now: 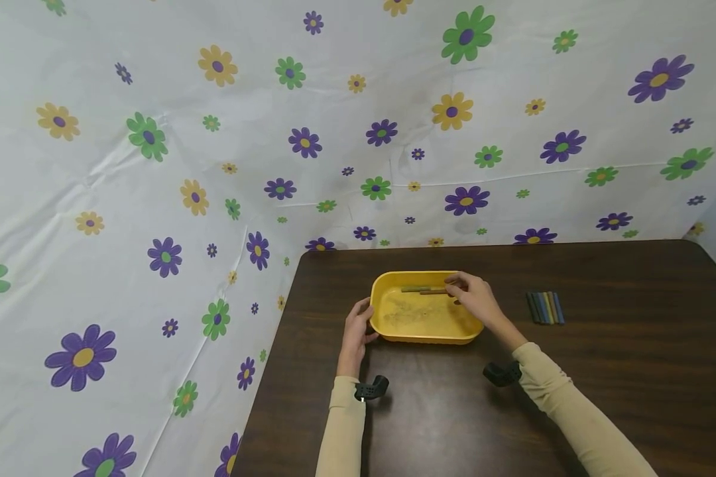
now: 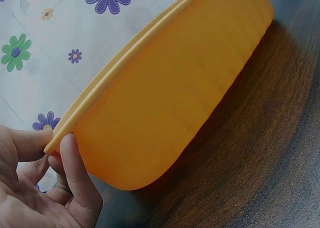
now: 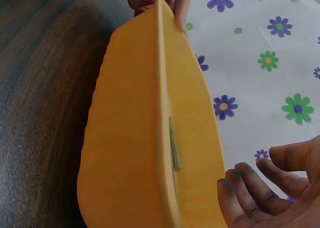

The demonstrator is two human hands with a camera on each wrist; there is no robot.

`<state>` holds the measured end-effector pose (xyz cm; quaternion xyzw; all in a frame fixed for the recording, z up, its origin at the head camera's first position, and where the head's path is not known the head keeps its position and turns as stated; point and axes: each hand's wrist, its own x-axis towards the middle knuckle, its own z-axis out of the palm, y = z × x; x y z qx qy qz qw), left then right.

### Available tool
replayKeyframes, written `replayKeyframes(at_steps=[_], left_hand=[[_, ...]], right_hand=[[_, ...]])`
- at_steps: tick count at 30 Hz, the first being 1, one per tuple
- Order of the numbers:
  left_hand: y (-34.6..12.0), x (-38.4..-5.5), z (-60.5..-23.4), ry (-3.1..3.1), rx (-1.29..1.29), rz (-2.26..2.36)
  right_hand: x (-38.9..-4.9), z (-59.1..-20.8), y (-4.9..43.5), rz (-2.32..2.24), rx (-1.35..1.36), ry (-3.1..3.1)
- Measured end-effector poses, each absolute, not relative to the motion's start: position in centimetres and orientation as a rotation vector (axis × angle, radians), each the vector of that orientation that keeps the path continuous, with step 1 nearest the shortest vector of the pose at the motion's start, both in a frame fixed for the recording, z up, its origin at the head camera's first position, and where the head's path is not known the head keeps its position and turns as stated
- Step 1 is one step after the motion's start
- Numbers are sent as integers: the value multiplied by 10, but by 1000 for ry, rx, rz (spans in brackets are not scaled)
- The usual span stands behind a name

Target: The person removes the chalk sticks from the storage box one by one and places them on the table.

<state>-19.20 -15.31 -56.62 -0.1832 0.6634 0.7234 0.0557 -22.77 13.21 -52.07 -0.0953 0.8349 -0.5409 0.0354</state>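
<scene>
My left hand [image 1: 355, 329] grips the left end of a yellow plastic tub [image 1: 423, 326]; the left wrist view shows thumb and fingers pinching its rim [image 2: 95, 94]. Inside, near the far wall, lie an olive-green pastel stick [image 1: 414, 289] and a brown one [image 1: 432, 292]. At the tub's right end, my right hand [image 1: 478, 301] reaches over the rim, fingertips right by the brown stick's end. Seen from the right wrist, the fingers [image 3: 250, 188] are loosely bent and smudged dark, thumb apart, nothing between them. There the rim hides the brown stick.
Several dark, blue and yellowish pastel sticks [image 1: 545, 308] lie side by side to the right of the tub. A dark wooden table [image 1: 435, 411] carries everything. White flowered sheeting [image 1: 334, 132] hangs along its back and left edges.
</scene>
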Motion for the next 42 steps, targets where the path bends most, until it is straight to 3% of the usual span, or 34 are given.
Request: replayKeyframes(at_steps=[42], left_hand=[[-154,-191,-565,2025,-527,2198]], right_hand=[[-252,-558,96,-1196,-582,2819]])
